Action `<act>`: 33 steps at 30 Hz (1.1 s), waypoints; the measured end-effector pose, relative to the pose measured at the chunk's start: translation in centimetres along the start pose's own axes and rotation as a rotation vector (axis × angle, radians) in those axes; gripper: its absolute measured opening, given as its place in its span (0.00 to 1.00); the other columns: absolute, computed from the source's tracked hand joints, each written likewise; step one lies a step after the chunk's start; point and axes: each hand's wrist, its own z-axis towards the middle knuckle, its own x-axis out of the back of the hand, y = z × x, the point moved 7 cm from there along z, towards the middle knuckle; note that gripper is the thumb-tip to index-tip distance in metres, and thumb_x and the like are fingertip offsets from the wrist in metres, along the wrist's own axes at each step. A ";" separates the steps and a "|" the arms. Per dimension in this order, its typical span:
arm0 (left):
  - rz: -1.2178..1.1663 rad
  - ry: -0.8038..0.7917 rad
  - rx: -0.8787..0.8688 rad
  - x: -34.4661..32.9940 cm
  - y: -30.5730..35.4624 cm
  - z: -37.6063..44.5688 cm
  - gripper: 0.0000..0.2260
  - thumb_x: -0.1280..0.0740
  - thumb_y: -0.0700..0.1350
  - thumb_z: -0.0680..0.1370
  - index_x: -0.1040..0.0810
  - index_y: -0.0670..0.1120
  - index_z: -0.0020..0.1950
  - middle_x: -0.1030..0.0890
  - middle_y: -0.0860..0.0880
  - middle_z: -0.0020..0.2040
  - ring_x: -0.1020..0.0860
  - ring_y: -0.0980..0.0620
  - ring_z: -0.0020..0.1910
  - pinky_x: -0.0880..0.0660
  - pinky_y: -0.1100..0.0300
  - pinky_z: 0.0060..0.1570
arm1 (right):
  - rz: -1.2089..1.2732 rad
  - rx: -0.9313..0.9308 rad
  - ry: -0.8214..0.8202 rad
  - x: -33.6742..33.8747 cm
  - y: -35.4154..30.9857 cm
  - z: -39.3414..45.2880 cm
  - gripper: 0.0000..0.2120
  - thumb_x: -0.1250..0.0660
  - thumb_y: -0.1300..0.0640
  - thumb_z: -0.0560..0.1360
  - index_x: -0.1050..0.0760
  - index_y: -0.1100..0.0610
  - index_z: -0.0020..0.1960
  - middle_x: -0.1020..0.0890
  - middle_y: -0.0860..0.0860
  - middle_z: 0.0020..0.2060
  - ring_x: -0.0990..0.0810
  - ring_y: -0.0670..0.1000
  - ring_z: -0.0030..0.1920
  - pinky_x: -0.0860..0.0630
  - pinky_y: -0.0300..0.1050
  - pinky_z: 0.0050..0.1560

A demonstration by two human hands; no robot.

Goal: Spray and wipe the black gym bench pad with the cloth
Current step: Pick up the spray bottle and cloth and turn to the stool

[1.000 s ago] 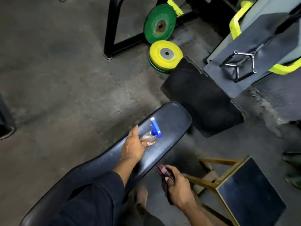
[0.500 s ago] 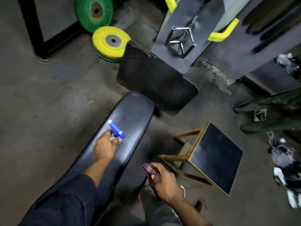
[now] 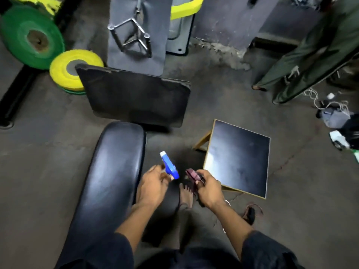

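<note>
Black gym bench pad [image 3: 108, 183] lying lengthwise at lower left, glossy, with no clear wet patch or streak to be made out. Left hand [image 3: 153, 186] off the pad's right edge, over the floor, fingers [image 3: 155, 168] curled round a spray bottle [image 3: 169, 165], blue head up and nozzle pointing away. Right hand [image 3: 208, 188] just beside it, closed on a bunched dark red cloth [image 3: 193, 176]; cloth clear of the pad. Small black-topped stool [image 3: 238, 158] near, to the right. Judged from this: spraying possibly done, impossible to confirm; wiping apparently not yet begun. Left to do: bringing cloth onto the pad and rubbing along its whole length.
</note>
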 end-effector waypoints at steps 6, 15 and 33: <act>0.069 -0.141 -0.138 -8.5 9.6 4.9 0.12 0.25 0.42 0.77 0.16 0.54 0.58 0.14 0.54 0.52 0.16 0.49 0.52 0.28 0.64 0.47 | 0.148 -0.148 0.129 5.5 5.6 5.6 0.18 0.34 0.63 0.82 0.21 0.52 0.70 0.12 0.59 0.59 0.16 0.63 0.62 0.20 0.50 0.62; 0.168 -0.226 -0.205 -16.2 16.1 8.4 0.08 0.24 0.53 0.78 0.19 0.58 0.55 0.18 0.59 0.45 0.20 0.64 0.44 0.31 0.74 0.45 | 0.115 -0.339 0.223 11.7 14.4 11.0 0.17 0.40 0.64 0.82 0.25 0.57 0.69 0.16 0.68 0.57 0.18 0.70 0.60 0.21 0.58 0.59; 0.163 -0.360 -0.129 -18.8 17.9 7.9 0.15 0.25 0.62 0.76 0.17 0.62 0.62 0.19 0.61 0.62 0.22 0.61 0.63 0.29 0.73 0.63 | -0.036 -0.198 0.023 12.0 15.1 13.1 0.17 0.35 0.57 0.80 0.23 0.54 0.68 0.18 0.59 0.65 0.18 0.64 0.65 0.19 0.56 0.64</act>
